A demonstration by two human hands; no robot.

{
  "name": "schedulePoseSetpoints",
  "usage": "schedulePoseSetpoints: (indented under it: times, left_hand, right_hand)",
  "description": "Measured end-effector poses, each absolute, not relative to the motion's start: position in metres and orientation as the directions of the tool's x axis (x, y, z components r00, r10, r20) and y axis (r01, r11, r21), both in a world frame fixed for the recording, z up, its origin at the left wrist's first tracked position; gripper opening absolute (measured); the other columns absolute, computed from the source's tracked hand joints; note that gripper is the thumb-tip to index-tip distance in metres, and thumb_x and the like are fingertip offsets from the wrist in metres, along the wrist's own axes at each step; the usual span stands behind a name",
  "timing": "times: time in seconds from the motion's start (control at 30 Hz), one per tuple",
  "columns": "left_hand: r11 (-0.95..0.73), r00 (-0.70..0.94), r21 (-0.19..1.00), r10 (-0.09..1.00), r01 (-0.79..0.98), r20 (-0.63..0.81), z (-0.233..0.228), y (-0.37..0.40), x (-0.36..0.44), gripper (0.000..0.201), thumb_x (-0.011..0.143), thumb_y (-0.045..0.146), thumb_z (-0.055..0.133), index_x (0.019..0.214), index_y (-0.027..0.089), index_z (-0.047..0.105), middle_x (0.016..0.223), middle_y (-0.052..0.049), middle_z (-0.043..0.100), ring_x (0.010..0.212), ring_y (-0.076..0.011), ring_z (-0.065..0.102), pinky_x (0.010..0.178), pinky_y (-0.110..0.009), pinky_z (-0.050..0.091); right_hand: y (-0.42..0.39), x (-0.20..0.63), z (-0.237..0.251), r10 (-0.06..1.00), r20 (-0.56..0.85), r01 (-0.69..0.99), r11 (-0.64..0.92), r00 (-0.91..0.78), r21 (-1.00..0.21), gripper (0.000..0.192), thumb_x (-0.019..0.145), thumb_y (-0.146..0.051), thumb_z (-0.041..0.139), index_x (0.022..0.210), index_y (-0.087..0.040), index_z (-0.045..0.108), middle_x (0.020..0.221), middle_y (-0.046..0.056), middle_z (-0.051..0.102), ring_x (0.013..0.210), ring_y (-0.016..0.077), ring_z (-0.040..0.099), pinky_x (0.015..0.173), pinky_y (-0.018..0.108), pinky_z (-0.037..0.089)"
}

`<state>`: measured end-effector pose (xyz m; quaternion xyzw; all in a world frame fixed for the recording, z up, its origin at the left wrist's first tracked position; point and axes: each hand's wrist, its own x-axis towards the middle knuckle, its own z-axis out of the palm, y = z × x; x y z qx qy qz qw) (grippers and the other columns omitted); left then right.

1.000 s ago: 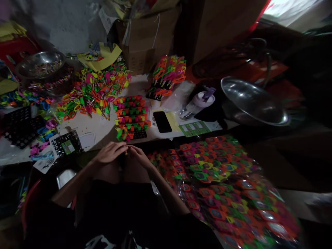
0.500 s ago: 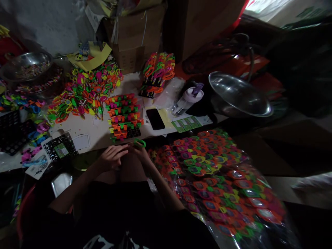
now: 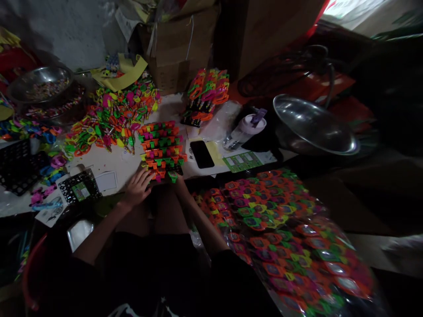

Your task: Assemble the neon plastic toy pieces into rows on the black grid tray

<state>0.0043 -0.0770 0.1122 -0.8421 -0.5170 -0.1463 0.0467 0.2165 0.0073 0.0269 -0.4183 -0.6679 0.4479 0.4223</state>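
The rack (image 3: 161,147) of orange, green and pink pieces lay on the desk (image 3: 109,160), its long axis running near to far. The left hand (image 3: 139,187), fingers loosely spread, rested against the rack's near left corner. The right hand (image 3: 180,180) pinched a green piece (image 3: 172,176) at the rack's near right edge. A phone (image 3: 202,154) lay just right of the rack.
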Motion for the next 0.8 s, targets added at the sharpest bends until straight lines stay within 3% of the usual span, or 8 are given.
schedulePoseSetpoints:
  times: [0.3,0.4,0.6,0.8]
  left_hand:
    - [-0.496,0.454,0.044,0.823,0.867,0.341,0.123,-0.069,0.021,0.049,0.096,0.032,0.044,0.141,0.014,0.045,0.148,-0.013,0.044,0.141,-0.0277,0.033,0.115,-0.044,0.03]
    - [-0.542,0.5,0.076,0.813,0.837,0.298,0.127,-0.055,0.039,0.052,0.095,0.032,0.049,0.142,0.013,0.043,0.144,-0.013,0.048,0.137,-0.0273,0.038,0.114,-0.044,0.031]
    - [-0.549,0.497,0.154,0.822,0.822,0.278,0.126,-0.033,0.058,0.03,0.093,0.02,0.049,0.121,0.016,0.06,0.121,-0.01,0.063,0.124,-0.0258,0.048,0.109,-0.046,0.038]
    - [-0.589,0.536,0.125,0.79,0.798,0.299,0.127,-0.037,0.055,0.032,0.085,0.014,0.054,0.116,0.012,0.06,0.129,-0.014,0.059,0.134,-0.0287,0.042,0.113,-0.05,0.034]
  right_hand:
    - [0.017,0.213,0.037,0.945,0.067,0.517,0.234,-0.321,-0.823,0.018,0.077,-0.02,0.055,0.085,-0.014,0.07,0.094,0.011,0.072,0.086,0.0226,0.065,0.079,0.032,0.051]
    - [0.016,0.213,0.04,0.935,0.062,0.531,0.252,-0.35,-0.809,0.021,0.077,-0.019,0.056,0.09,-0.013,0.071,0.098,0.012,0.072,0.087,0.0228,0.065,0.08,0.031,0.051]
    - [0.012,0.214,0.039,0.941,0.096,0.462,0.247,-0.325,-0.852,0.02,0.078,-0.02,0.054,0.091,-0.015,0.069,0.093,0.009,0.072,0.081,0.0182,0.063,0.074,0.026,0.05]
    - [0.013,0.21,0.039,0.94,0.101,0.454,0.25,-0.327,-0.855,0.023,0.081,-0.019,0.053,0.097,-0.014,0.068,0.097,0.011,0.071,0.083,0.0171,0.063,0.075,0.024,0.048]
